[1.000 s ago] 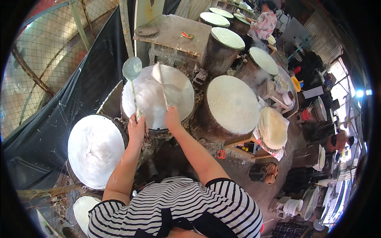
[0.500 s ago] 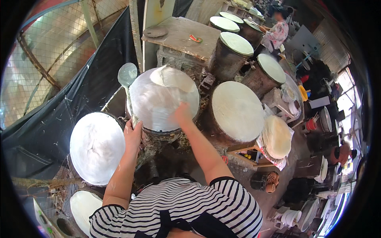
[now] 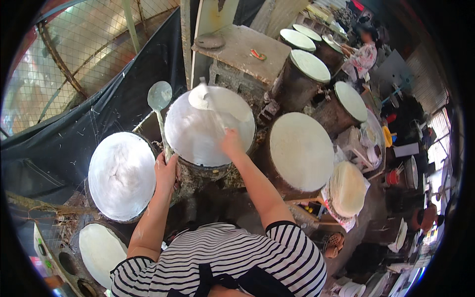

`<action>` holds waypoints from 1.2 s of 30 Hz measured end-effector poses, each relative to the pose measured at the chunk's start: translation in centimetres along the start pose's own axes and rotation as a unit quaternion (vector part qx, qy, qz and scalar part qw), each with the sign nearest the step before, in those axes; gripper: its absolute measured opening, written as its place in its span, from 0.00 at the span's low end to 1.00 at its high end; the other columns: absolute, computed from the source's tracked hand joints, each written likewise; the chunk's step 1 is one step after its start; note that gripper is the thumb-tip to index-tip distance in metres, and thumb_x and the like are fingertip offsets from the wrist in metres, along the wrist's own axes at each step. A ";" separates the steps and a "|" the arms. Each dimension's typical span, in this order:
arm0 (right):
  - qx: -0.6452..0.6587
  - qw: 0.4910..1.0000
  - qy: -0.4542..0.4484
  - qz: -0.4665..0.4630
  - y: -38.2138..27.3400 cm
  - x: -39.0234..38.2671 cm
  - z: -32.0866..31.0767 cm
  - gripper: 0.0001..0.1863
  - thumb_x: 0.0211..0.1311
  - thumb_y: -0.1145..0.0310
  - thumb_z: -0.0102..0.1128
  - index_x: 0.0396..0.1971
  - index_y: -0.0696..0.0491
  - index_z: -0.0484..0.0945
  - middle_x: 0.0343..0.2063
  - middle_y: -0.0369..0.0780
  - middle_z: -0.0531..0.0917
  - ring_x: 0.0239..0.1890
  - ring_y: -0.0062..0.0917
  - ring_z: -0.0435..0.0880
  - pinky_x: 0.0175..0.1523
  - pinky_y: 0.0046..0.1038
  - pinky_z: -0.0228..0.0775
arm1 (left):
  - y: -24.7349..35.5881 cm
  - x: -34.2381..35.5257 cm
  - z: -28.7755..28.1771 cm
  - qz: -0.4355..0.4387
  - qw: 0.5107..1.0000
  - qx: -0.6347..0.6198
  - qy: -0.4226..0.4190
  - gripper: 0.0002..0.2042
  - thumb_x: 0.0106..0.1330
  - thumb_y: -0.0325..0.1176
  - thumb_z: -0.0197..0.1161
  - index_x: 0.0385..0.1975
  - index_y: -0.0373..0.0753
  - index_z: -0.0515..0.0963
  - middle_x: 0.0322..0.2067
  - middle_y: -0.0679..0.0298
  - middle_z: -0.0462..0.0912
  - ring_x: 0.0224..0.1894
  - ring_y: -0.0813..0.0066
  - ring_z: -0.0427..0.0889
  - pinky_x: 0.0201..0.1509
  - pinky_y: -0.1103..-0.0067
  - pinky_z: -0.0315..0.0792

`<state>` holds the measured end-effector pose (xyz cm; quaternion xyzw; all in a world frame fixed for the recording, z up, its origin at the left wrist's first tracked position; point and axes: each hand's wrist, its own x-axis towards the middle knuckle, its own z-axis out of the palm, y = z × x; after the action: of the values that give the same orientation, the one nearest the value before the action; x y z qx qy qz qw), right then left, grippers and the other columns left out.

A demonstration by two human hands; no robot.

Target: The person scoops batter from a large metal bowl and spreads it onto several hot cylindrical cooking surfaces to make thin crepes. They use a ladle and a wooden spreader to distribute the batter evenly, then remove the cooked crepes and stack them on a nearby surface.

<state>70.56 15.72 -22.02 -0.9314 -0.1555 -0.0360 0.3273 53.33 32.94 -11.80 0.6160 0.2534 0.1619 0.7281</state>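
Observation:
My left hand [image 3: 167, 171] is closed on the handle of a metal ladle [image 3: 160, 95], held upright with its bowl beside the far left rim of a round griddle [image 3: 188, 131]. Over that griddle, my right hand [image 3: 232, 144] grips a pale, long-handled spreading tool [image 3: 214, 110]. Motion blurs the tool, so its exact shape is unclear; its far end reaches the griddle's back part. A layer of whitish batter [image 3: 235, 105] covers the far right of the surface, while the nearer part looks grey and thinly coated.
A whitish-coated griddle [image 3: 121, 175] stands at left, another [image 3: 101, 255] below it. To the right is a griddle with a pale sheet [image 3: 302, 151], beside a stack of flat rounds [image 3: 346, 190]. Behind are a worn table [image 3: 242, 47], several more griddles and another person [image 3: 363, 58].
The view has shifted, so the surroundings sit further right. My right hand's tool has swept across the griddle's back, and the batter there has changed shape. My left hand still holds the ladle upright.

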 end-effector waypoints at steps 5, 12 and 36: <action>-0.061 0.995 -0.075 -0.008 0.8 2.4 -0.1 0.15 0.55 0.71 0.49 0.43 0.60 0.73 0.42 0.48 0.73 0.41 0.44 0.76 0.46 0.40 0.68 | -0.7 -0.3 -0.3 -0.001 0.999 0.027 0.032 0.14 0.62 0.31 0.57 0.44 0.31 0.67 0.17 0.67 0.69 0.10 0.83 0.65 0.12 0.85 0.59; 0.059 0.997 -0.047 -0.009 -0.8 -2.3 -2.9 0.14 0.55 0.75 0.48 0.41 0.59 0.76 0.32 0.50 0.74 0.37 0.45 0.75 0.42 0.38 0.67 | -0.6 -0.1 0.4 -0.004 1.000 0.002 0.025 0.10 0.62 0.32 0.56 0.38 0.34 0.68 0.17 0.68 0.69 0.10 0.83 0.65 0.10 0.85 0.60; 0.030 0.979 -0.186 -0.083 5.2 5.2 -6.4 0.17 0.56 0.71 0.50 0.46 0.54 0.75 0.38 0.46 0.74 0.41 0.40 0.75 0.47 0.32 0.66 | 0.6 -2.0 -0.5 -0.039 0.993 -0.043 0.100 0.09 0.62 0.32 0.56 0.35 0.37 0.66 0.19 0.68 0.68 0.10 0.82 0.65 0.09 0.83 0.60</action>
<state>77.36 9.33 -19.25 -0.8954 -0.2911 0.1152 0.3166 51.49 32.41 -10.93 0.5543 0.3418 0.2046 0.7308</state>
